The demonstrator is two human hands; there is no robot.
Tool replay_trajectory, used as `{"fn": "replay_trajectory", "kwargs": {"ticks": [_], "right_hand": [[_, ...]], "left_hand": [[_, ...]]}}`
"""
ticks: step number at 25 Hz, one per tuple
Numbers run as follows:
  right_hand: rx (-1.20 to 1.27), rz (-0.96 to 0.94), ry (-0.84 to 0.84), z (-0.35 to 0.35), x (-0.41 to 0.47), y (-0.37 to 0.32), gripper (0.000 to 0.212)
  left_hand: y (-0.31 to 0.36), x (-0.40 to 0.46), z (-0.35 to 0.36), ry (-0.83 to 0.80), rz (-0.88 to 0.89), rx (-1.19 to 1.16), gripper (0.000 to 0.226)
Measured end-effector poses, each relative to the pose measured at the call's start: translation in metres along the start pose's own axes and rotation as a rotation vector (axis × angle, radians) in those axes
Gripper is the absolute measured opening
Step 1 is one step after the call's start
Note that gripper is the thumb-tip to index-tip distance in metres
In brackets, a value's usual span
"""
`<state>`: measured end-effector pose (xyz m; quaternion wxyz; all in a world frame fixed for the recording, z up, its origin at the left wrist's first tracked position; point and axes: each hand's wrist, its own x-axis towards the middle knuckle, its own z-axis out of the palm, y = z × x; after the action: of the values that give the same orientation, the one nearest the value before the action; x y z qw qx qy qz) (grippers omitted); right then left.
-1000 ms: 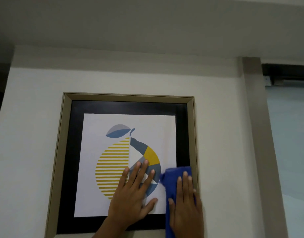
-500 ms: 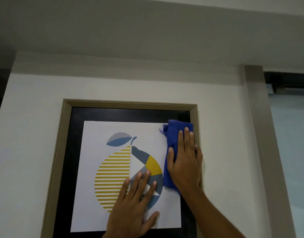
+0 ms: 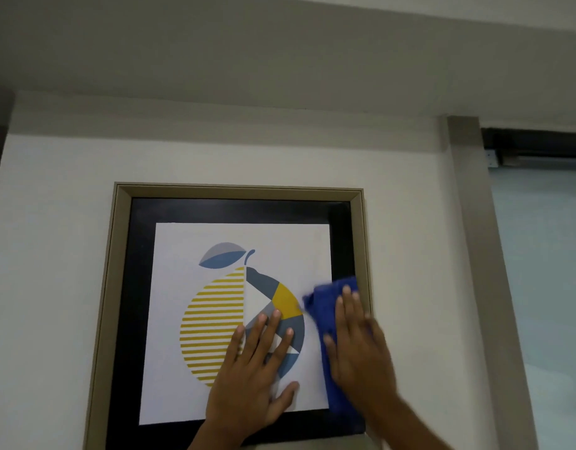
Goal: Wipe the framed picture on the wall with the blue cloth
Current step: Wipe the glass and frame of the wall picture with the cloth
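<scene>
The framed picture (image 3: 169,254) hangs on a white wall: a beige frame, a black mat and a white print of a yellow and blue fruit. My left hand (image 3: 254,375) lies flat on the lower middle of the print, fingers spread. My right hand (image 3: 358,349) presses the blue cloth (image 3: 325,303) flat against the right side of the picture, over the print's edge and the black mat. The cloth shows above and to the left of the fingers and is motion-blurred.
A beige pillar (image 3: 475,254) runs down the wall right of the frame. Beyond it is a pale frosted pane (image 3: 546,271) under a dark rail (image 3: 537,144). The ceiling soffit (image 3: 280,60) overhangs above the picture.
My right hand slid the blue cloth up the picture's right side to its top corner, then back down to mid-height. My left hand stayed flat on the print.
</scene>
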<state>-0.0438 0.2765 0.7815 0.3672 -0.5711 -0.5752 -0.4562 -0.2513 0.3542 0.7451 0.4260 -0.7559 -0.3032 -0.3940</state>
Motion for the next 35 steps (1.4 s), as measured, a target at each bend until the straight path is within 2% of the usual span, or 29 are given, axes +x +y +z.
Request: {"fn": "replay_trajectory", "kwargs": {"ticks": [4, 7, 11, 14, 17, 20, 22, 28, 30, 33, 35], "right_hand": [[0.015, 0.081, 0.1, -0.034, 0.124, 0.008, 0.065], [0.066, 0.129, 0.133, -0.031, 0.14, 0.004, 0.067], [0.229, 0.234, 0.118, 0.006, 0.025, -0.024, 0.069], [0.102, 0.189, 0.061, 0.028, -0.076, -0.037, 0.07], [0.023, 0.088, -0.033, 0.026, -0.099, -0.026, 0.067], [-0.06, 0.006, -0.064, 0.01, -0.068, -0.008, 0.065], [-0.029, -0.021, -0.038, -0.003, -0.026, 0.0, 0.064], [0.081, 0.168, 0.104, -0.047, 0.148, -0.007, 0.057], [0.055, 0.159, 0.132, -0.046, 0.16, -0.021, 0.055], [0.004, -0.023, 0.109, -0.039, 0.146, -0.027, 0.054], [-0.023, -0.073, 0.121, -0.04, 0.147, -0.012, 0.055]], "left_hand": [[-0.001, 0.001, 0.004, 0.003, 0.003, -0.014, 0.085], [-0.001, 0.001, 0.005, 0.009, 0.009, 0.002, 0.084], [-0.001, 0.002, 0.002, 0.01, 0.007, -0.013, 0.083], [-0.001, 0.001, 0.0, -0.007, 0.002, -0.024, 0.083], [-0.001, 0.0, -0.002, -0.028, 0.003, -0.011, 0.082], [-0.001, 0.0, -0.003, -0.039, -0.003, -0.014, 0.082], [-0.001, -0.001, -0.002, -0.033, -0.002, -0.009, 0.083], [0.0, 0.0, 0.003, 0.021, 0.025, 0.047, 0.08], [0.0, 0.001, 0.001, 0.016, 0.021, 0.053, 0.079], [0.0, 0.0, 0.001, 0.019, 0.013, 0.057, 0.078], [0.0, 0.001, 0.0, 0.021, 0.012, 0.033, 0.078]]}}
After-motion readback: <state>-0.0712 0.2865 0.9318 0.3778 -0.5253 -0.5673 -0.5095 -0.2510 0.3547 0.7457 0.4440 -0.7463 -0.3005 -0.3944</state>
